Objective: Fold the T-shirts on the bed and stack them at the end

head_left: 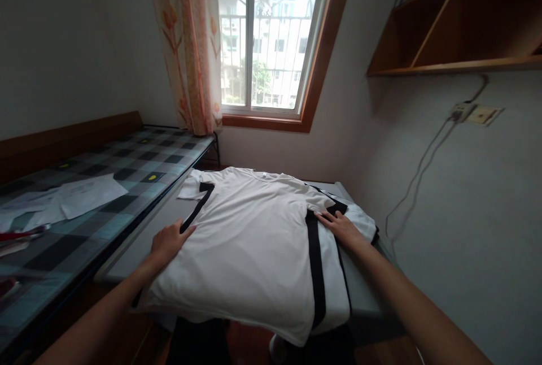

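A white T-shirt with black side stripes lies spread out on a grey table, its neckline toward the window and its hem hanging over the near edge. My left hand rests on the shirt's left side by the black stripe; its thumb lies on the cloth and its other fingers are partly hidden. My right hand lies flat with fingers spread at the right side, below the sleeve. More white and black cloth shows beneath and to the right of the shirt.
At the left stands a bed with a checked cover, papers on it. A curtain hangs beside the barred window. Wooden shelves and a socket with cables are on the right wall.
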A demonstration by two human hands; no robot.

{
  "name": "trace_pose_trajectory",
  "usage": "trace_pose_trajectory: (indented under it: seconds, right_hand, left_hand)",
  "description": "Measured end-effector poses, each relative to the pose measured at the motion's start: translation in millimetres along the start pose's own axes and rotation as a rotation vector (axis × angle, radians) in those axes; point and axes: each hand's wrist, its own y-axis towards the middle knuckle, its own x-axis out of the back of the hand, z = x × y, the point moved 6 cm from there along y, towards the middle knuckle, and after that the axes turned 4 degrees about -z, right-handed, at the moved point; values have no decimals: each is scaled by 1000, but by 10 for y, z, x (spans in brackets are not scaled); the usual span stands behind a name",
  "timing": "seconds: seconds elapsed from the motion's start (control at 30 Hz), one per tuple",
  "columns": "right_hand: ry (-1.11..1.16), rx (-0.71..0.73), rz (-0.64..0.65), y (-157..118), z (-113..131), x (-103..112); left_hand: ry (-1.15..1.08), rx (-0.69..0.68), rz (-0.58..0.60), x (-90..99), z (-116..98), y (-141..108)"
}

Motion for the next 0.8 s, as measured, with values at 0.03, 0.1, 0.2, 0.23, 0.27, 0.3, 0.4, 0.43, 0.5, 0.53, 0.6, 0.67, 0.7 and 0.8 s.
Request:
trace_pose_trajectory:
  seconds: [0.03, 0.1, 0.2, 0.23, 0.27, 0.3, 0.4, 0.43, 0.5, 0.53, 0.6, 0.67, 0.7, 0.8]
  right_hand:
    - [-3, -5, 1, -15, 12, 16]
    - [-2, -12, 10, -55, 68, 76]
    - [3, -18, 40, -187, 243, 194]
    - [6, -22, 56, -257, 323, 227]
    - [7, -27, 77, -338, 408, 251]
    - [10, -33, 102, -427, 493, 269]
    - [69, -31, 204, -693, 715, 304]
    - [112, -20, 253, -759, 760, 320]
    - [252, 23, 380, -820, 792, 374]
    - [347, 48, 451, -808, 779, 414]
    - [559, 92, 600, -695, 702, 502]
    - [744, 52, 665, -451, 539, 569]
    - [799, 5, 637, -288, 430, 580]
    - [656, -191, 336, 230, 30, 523]
  left_hand:
    - [-1, -5, -4, -2, 9, 19]
    - [5, -20, -10, -2, 39, 73]
    - [31, -40, -28, 35, 118, 207]
    - [40, -45, -30, 59, 150, 266]
    - [48, -51, -27, 84, 179, 328]
    - [54, -62, -16, 109, 202, 392]
    - [58, -97, 22, 174, 238, 567]
    - [57, -102, 29, 190, 244, 611]
    - [57, -100, 33, 204, 254, 671]
    - [58, -97, 33, 202, 261, 687]
    - [61, -87, 33, 187, 292, 696]
    - [53, -67, 50, 162, 363, 690]
    - [42, -55, 69, 149, 416, 684]
    - [-14, -10, 154, 110, 627, 649]
